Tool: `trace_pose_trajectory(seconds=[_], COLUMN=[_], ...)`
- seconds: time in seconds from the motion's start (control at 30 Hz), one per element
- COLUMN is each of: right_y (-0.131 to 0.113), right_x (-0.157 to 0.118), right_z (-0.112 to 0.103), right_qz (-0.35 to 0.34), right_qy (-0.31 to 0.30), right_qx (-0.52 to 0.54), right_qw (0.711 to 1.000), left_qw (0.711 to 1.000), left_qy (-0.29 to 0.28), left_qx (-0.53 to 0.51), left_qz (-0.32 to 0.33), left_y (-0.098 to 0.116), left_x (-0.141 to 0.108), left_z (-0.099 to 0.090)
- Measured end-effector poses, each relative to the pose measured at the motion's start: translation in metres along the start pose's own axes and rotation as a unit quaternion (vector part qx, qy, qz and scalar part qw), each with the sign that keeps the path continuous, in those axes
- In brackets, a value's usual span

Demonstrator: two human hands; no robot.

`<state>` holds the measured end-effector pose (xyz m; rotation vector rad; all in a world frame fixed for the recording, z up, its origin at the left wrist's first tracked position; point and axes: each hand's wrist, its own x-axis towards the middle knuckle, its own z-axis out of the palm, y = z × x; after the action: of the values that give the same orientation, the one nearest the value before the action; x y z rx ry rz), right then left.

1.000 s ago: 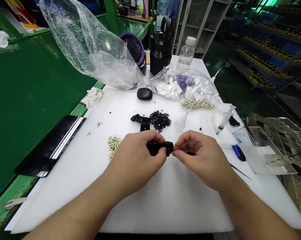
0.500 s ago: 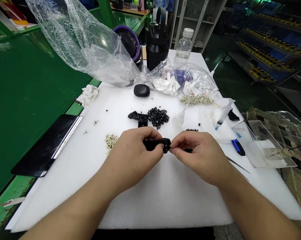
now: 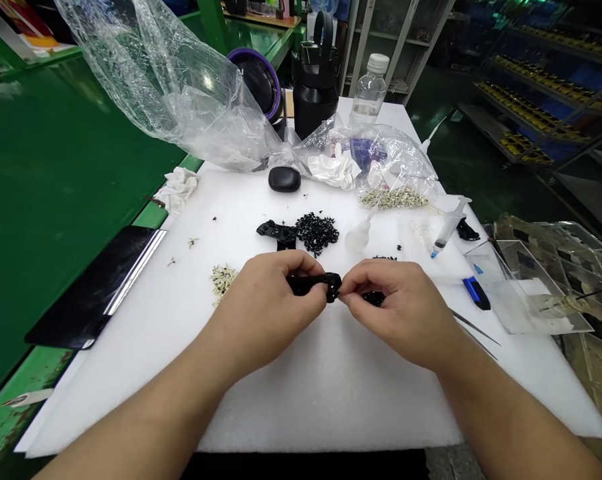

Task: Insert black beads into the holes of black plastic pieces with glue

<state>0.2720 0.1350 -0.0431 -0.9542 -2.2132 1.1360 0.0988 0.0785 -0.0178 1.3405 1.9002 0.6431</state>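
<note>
A glossy black piece (image 3: 305, 285) is pinched between the thumb and fingers of my left hand (image 3: 271, 307). At its right end, the thumb and forefinger of my right hand (image 3: 398, 307) are pressed together; whatever they hold is too small to make out. Beyond my left hand lies another black piece (image 3: 277, 233), beside a heap of tiny black parts (image 3: 317, 232). More black parts (image 3: 373, 298) show partly behind my right fingers. A pile of pale slivers (image 3: 223, 283) sits left of my left hand.
On the white foam sheet (image 3: 331, 393) are a black oval case (image 3: 284, 179), a dropper bottle (image 3: 358, 236), a syringe (image 3: 447, 230) and tweezers (image 3: 475, 328). Plastic bags (image 3: 205, 113), a black flask (image 3: 315, 87) and a clear bottle (image 3: 371, 90) stand behind; a tablet (image 3: 98, 287) lies left.
The black piece has shifted and tilted slightly in my left fingers. More of the black parts behind my right fingers now show. My hands have hardly moved.
</note>
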Motion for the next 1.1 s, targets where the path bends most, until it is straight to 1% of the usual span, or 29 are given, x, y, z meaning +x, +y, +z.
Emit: trace_pose_trajectory(seconds=[0.13, 0.3, 0.43, 0.6, 0.7, 0.83, 1.1], right_y=[-0.0001, -0.0007, 0.0007, 0.0015, 0.0018, 0.0045, 0.0087], right_x=[-0.0001, 0.0009, 0.0025, 0.0036, 0.0043, 0.0047, 0.0048], right_z=[0.0007, 0.0003, -0.0008, -0.0016, -0.0023, -0.0052, -0.0091], right_qz=[0.046, 0.108, 0.135, 0.158, 0.167, 0.172, 0.182], right_qy=[-0.005, -0.02, -0.033, -0.035, -0.034, -0.057, -0.088], right_qx=[0.018, 0.066, 0.109, 0.141, 0.153, 0.182, 0.254], right_qw=[0.999, 0.992, 0.984, 0.977, 0.973, 0.966, 0.946], left_qw=[1.0, 1.0, 0.998, 0.996, 0.997, 0.999, 0.996], left_qy=[0.009, 0.008, 0.02, 0.02, 0.009, -0.024, -0.065], left_qx=[0.014, 0.022, 0.031, 0.035, 0.025, 0.001, -0.044], left_qz=[0.01, 0.02, 0.041, 0.08, 0.074, 0.044, 0.036], left_y=[0.0011, 0.0006, -0.0046, -0.0078, -0.0049, -0.0003, -0.0006], left_x=[-0.0002, 0.0004, -0.0004, -0.0024, -0.0025, -0.0021, -0.0017], left_z=[0.0008, 0.0033, 0.0065, 0.0093, 0.0093, 0.0069, 0.0042])
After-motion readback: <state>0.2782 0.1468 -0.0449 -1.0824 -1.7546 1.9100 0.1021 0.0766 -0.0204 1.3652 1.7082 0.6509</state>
